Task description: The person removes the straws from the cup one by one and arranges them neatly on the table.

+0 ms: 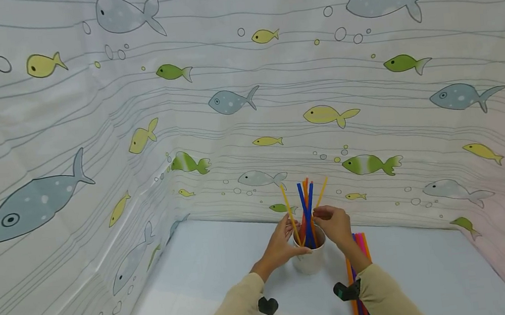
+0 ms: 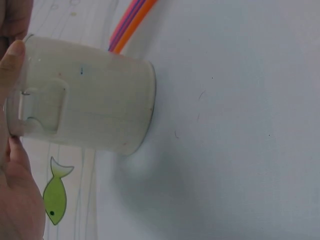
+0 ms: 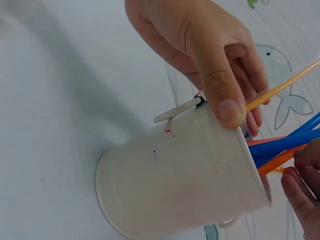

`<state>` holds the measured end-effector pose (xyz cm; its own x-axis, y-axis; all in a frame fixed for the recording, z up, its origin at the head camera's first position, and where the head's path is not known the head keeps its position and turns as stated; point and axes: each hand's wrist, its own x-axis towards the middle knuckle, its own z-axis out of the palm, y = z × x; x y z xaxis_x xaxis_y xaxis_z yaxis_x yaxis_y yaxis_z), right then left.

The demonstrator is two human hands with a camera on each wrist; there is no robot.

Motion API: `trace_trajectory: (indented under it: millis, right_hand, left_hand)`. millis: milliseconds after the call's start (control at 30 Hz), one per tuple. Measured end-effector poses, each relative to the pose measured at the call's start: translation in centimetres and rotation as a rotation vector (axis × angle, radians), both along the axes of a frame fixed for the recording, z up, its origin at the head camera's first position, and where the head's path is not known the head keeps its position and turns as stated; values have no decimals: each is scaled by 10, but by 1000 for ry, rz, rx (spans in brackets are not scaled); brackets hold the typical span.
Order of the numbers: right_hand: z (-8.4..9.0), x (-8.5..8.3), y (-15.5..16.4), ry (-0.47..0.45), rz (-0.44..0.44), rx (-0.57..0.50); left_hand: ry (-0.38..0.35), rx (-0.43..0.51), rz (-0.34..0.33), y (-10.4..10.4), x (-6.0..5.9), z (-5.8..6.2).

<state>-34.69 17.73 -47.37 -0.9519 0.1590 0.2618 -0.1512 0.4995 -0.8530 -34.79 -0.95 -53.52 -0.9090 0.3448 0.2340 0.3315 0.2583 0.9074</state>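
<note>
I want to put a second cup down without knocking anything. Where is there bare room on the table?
The table is bare left of the white cup, out to the fish curtain, and right of the loose straws. It is crowded round the cup, where the left hand and right hand meet.

I find no legible text, label, brand, number or sign on the white cup (image 1: 310, 261) I hold, its straws (image 1: 306, 208), or the fish-printed cloth (image 1: 229, 104).
</note>
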Motion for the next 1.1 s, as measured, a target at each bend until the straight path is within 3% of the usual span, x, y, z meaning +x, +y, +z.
trace_trajectory:
  millis: [267, 667, 1100]
  right_hand:
    - [-5, -3, -5, -3, -10, -55]
    - [-10, -4, -12, 62, -28, 50]
    - [-13, -5, -15, 65, -26, 53]
  left_hand:
    - [23, -13, -2, 1, 1, 1]
    - [23, -22, 3, 1, 2, 0]
    - [21, -27, -1, 0, 0, -1]
